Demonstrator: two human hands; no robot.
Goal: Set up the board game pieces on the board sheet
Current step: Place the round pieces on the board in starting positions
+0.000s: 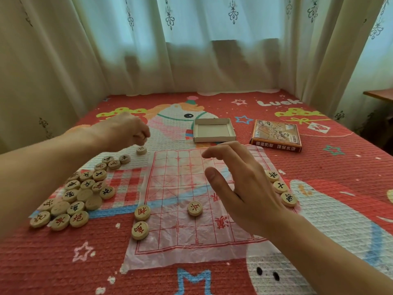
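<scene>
Our right hand hovers open above the board sheet, which bears six xiangqi pieces. About twenty more form a heap at nine o'clock. Our left hand curls over a lone piece at eleven; whether it touches, we cannot tell. One box tray lies at twelve and one lid at one. The mat reads "Luck".
</scene>
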